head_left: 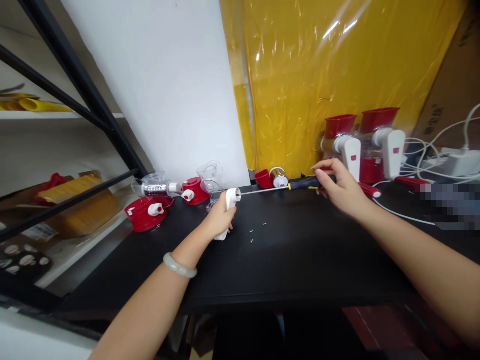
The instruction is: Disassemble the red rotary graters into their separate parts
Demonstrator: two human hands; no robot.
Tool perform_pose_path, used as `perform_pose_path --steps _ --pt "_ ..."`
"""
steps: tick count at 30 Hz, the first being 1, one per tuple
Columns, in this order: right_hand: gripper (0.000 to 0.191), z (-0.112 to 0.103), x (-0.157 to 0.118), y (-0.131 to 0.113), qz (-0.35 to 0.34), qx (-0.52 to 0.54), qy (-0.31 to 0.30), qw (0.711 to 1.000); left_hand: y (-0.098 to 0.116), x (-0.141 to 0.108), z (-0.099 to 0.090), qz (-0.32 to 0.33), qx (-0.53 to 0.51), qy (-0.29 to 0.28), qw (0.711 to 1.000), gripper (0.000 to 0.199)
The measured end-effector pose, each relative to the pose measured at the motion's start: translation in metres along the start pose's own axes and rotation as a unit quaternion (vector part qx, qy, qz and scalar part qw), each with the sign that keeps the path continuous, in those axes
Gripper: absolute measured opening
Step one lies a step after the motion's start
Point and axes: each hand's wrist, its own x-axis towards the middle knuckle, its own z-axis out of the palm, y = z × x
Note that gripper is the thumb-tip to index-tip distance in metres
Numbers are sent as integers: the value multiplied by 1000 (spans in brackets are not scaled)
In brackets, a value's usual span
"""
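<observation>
Left hand: mine (219,220), fingers wrapped around the white plastic part (232,200), round socket end up past my thumb and facing right.
Right hand: mine (341,192), at the butt of the screwdriver (305,184), fingers part-curled; can't tell how firmly they grip.
Shaft: near level, runs from right hand across to the socket mouth in left hand. Tip reaches the opening; can't tell how deep, or whether it's seated on anything.
Alignment: I'd keep shaft and socket bore on one line. If right hand drops or lifts, the tip will likely cam out.
Bracing: worth steadying left hand on the counter (300,260) so the part can't twist under torque (smooth plastic, probably slippery).
Pressure: push along the shaft first, then turn; wrap the palm over the handle if it's stiff.
Loose bits: three small pale slivers (252,231) on the counter, just right of left hand; too small to identify. I'd keep my forearm from sweeping them.
Left of left hand: two red bases (144,215) with clear plastic pieces.
Between hands, farther back: red cup (264,178) and metal drum (279,177), side by side.
Beyond right hand: two units with red hoppers (379,118), upright. Right elbow has room; the white cable (403,217) lies farther right.
</observation>
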Motion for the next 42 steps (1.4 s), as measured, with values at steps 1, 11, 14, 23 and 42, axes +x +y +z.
perform_pose_path --steps 1,11,14,23,42 --pt "30 0 0 -1 -29 17 1 999 -1 1 -1 -4 -7 4 1000 50" --pt "33 4 -1 -3 37 123 0 992 2 -2 0 1 -1 -3 1000 52" --pt "37 2 0 0 52 -14 -5 999 2 -2 0 -3 1 -8 1000 51" --pt "37 4 2 -1 -6 187 -11 982 1 1 -2 -8 -8 -2 1000 51" --pt "36 -1 2 -2 32 68 -26 997 3 -2 -2 -14 -5 -22 1000 50"
